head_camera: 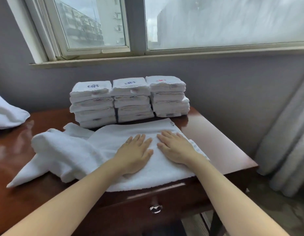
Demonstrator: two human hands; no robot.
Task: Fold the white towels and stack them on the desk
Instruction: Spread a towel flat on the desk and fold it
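Towel point(113, 142): one, spread flat at the front edge of the desk point(216, 138), its left end rumpled.
Hands: two, side by side, palms down on the towel's right half, forearms reaching in from below.
Left hand point(132, 154): fingers straight and together, pressing flat, gripping nothing.
Right hand point(175, 147): fingers straight, flat on the cloth, tips short of its far edge.
Stacks: three, folded, in a row behind the towel: left stack point(93, 103), middle stack point(132, 99), right stack point(168, 96).
Drawer knob point(155, 208): one, below.
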